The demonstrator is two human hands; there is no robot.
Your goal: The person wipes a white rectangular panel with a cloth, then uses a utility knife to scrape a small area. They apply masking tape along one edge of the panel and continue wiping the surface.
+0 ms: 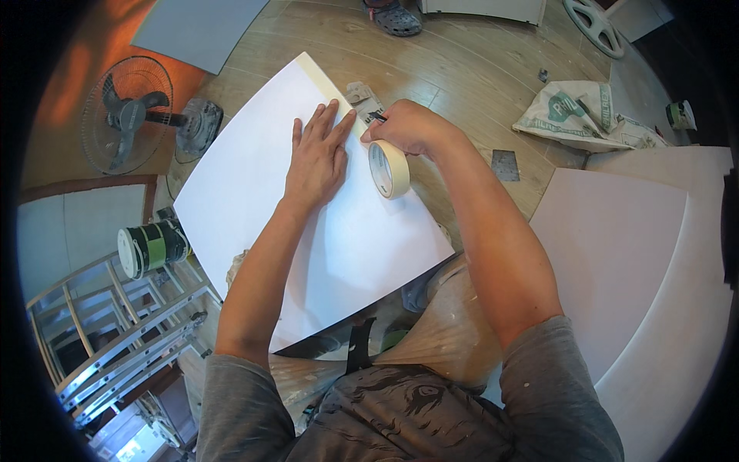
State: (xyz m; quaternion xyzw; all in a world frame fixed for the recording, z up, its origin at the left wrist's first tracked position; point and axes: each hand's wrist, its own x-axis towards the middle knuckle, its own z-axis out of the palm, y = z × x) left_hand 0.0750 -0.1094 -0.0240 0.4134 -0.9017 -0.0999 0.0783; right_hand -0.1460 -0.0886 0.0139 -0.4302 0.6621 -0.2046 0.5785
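Note:
A large white panel (242,190) lies before me, its far right edge covered by a strip of masking tape (321,81). My left hand (317,156) rests flat on the panel, its fingertips by the strip and nothing in its grasp. Over the same edge, my right hand (413,127) is closed around a small dark tool (377,116), whose kind I cannot tell. A roll of masking tape (399,170) stands on its side just below the right fingers, near the panel's edge. Those fingers partly hide where strip and roll meet.
A standing fan (133,115) and a lidded bucket (151,249) are at the left, above an aluminium ladder (133,329). Printed sacks (571,112) lie on the tiled floor at right, near a pale board (623,248). Another person's clog (395,18) is at the top.

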